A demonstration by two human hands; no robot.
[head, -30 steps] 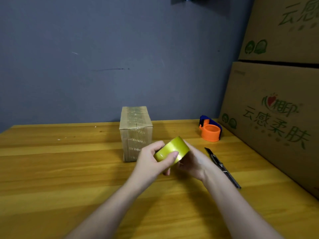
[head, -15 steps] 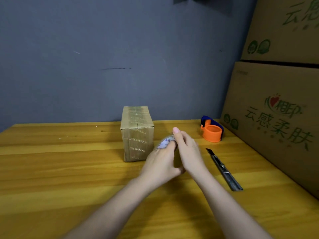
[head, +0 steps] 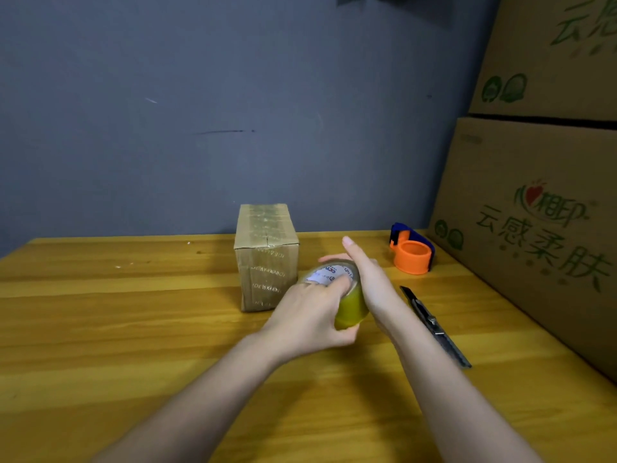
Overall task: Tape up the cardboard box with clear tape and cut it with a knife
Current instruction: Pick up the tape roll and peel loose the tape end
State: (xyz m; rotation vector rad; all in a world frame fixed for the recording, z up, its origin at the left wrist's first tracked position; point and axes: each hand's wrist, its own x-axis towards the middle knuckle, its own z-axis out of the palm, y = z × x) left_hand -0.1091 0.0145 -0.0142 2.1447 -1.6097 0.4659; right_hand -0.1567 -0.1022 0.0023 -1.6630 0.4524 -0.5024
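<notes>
A small cardboard box (head: 265, 255) stands upright on the wooden table (head: 133, 329), its top covered with shiny tape. Just right of it, both hands hold a roll of yellowish clear tape (head: 349, 304) above the table. My left hand (head: 310, 315) grips the roll from the left, fingers over its printed core. My right hand (head: 370, 282) lies flat against the roll's right side with fingers stretched forward. A dark utility knife (head: 434, 325) lies on the table to the right of my right wrist.
An orange and blue tape dispenser (head: 412, 250) sits at the back right of the table. Large printed cardboard cartons (head: 534, 228) are stacked along the right edge. A grey wall (head: 200, 111) stands behind the table.
The roll has turned in my hands: earlier its yellow side faced up, now its printed core shows. My right hand moved from under the roll to flat along its right side.
</notes>
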